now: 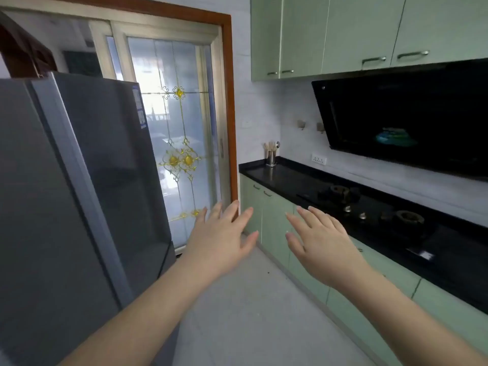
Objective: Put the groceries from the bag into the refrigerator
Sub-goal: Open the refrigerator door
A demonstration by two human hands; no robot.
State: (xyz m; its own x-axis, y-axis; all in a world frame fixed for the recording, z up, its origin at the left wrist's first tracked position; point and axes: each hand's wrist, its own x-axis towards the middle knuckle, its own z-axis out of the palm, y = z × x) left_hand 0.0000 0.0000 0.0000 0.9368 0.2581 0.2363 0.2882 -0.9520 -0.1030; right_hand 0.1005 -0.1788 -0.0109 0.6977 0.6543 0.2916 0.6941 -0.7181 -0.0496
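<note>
- The grey refrigerator (79, 180) stands at the far left, with its doors closed. On the right door, near the top edge, there is a small label (139, 107).
- Behind it is a sliding glass door (182, 133) with gold flower ornaments, inside a brown wooden frame (231, 107).
- The left hand (220, 240) is held out in the air in front of the glass door, back of the hand up. Its fingers are straight and spread apart, and it holds nothing and touches nothing.
- The right hand (320, 243) is held out near it, a little apart, over the light floor (250, 313). Its fingers are also straight and spread, with nothing in them.
- At the right runs a black countertop (290, 178) on pale green cabinets (274, 228). On its far end stands a metal utensil holder (271, 155).
- Further right are the gas stove (369, 207), built into the countertop, and the black range hood (409, 122) above it.
- Pale green wall cabinets (343, 33) hang at the top.
</note>
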